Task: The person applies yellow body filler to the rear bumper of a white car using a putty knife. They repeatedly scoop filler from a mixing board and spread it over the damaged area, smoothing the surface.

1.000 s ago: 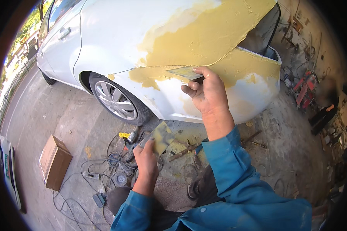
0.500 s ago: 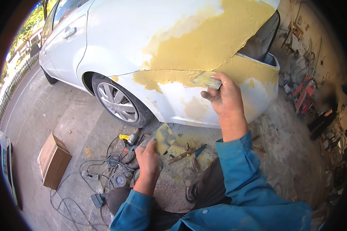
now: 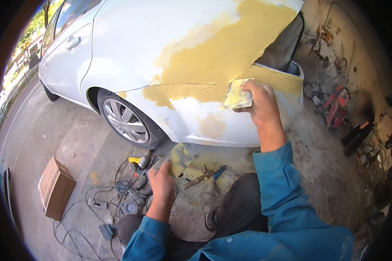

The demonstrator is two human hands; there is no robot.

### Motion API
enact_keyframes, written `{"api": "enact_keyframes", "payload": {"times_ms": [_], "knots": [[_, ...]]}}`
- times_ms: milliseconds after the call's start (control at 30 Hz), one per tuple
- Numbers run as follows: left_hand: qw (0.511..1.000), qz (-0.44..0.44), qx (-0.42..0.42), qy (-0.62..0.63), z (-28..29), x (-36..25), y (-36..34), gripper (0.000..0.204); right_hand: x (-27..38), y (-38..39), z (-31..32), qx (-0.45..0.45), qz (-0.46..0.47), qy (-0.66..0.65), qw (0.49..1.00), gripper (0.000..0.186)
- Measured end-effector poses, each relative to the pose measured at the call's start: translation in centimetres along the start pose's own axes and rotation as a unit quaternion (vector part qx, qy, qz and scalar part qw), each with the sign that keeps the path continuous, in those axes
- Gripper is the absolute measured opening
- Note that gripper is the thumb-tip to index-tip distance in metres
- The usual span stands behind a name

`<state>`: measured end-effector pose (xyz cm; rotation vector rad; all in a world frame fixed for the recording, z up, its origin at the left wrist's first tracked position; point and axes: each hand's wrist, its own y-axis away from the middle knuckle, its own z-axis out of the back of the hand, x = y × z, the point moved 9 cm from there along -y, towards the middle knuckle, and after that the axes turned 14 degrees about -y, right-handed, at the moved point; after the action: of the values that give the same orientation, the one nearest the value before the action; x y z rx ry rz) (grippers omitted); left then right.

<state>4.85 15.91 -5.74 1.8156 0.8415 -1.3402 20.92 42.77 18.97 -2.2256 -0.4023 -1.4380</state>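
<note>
A white car (image 3: 130, 48) stands before me, its rear side and bumper coated with patches of yellow body filler (image 3: 204, 58). My right hand (image 3: 265, 103) is closed on a flat putty spreader (image 3: 238, 95), smeared yellow and held in front of the bumper just below the panel seam. Whether its edge touches the bumper I cannot tell. Lower and to the left, my left hand (image 3: 162, 182) grips a thin plate (image 3: 178, 159) with yellow filler on its face. That plate is tilted, above the ground and below the bumper.
Left of my knee lie tangled cables (image 3: 122, 187) and a power tool with a yellow part (image 3: 139, 160). A blue-handled tool (image 3: 219, 173) lies on the ground between my hands. A cardboard box (image 3: 56, 187) stands at left. Red equipment (image 3: 336, 106) and clutter line the right wall.
My right hand has turned the spreader so that its yellow-smeared face shows more, a little lower relative to the seam. The whole view has shifted slightly. The left hand still holds its plate.
</note>
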Motion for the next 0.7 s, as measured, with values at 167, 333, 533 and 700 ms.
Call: {"api": "enact_keyframes", "payload": {"times_ms": [167, 333, 533, 700], "knots": [[1.0, 0.007, 0.004, 0.016, -0.2, 0.0, 0.1, 0.021, 2.2, -1.0, 0.7, 0.015, 0.02, 0.034, 0.999, 0.031], [1.0, 0.02, 0.011, 0.003, -0.3, 0.3, 0.4, 0.022, 4.9, -1.9, 1.1, 0.012, 0.056, 0.041, 0.998, 0.032], [1.0, 0.006, -0.003, 0.002, -0.4, -0.1, 0.3, 0.02, 7.0, -2.4, 0.9, 0.034, 0.051, 0.066, 0.996, 0.03], [1.0, 0.004, 0.007, 0.012, -0.3, 0.4, 0.1, 0.02, 8.5, -3.3, 1.2, 0.052, 0.06, 0.061, 0.995, 0.027]]}}
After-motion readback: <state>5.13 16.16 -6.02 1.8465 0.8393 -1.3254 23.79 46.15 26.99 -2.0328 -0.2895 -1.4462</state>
